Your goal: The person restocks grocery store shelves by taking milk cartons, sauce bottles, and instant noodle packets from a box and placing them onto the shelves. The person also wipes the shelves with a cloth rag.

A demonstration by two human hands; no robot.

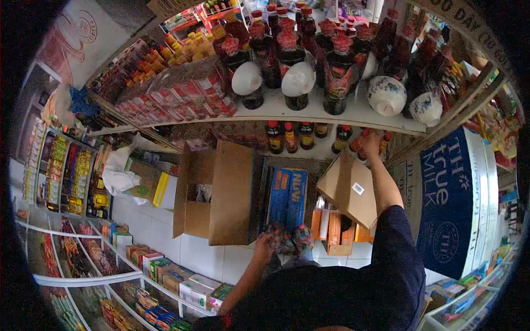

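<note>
Shop shelving, cartons stacked below — hands well apart, right at lower shelf, left low

White-tiled floor (pixel 232 266), goods on all sides. Upper shelf (pixel 212 123) has dark red-capped bottles (pixel 337 80) with bowls (pixel 387 96) hung or set in front — 2 plain white, 2 blue-patterned clearly visible.

Right hand (pixel 372 144) is on small red-capped bottles (pixel 355 145) on the lower shelf; can't tell if fingers are closed on any. Left hand (pixel 266 244) is closed on the left end of a dark bundle (pixel 285 243) by the lap; contents blurred.

Readable text: "TH true MILK" on the big blue-and-white carton (pixel 444 204), lettering turned sideways, round seal below. "NUV" on the blue carton (pixel 287 193), orange blocks beside it. "DAY" on the cardboard strip (pixel 469 14) top right, rest cut off. White label (pixel 358 189) on the brown flap (pixel 341 185): too small to read.

Open brown carton (pixel 232 193): contents mostly hidden. Orange packs (pixel 338 234) partly covered by the flap. Bottle labels too blurred to read.
</note>
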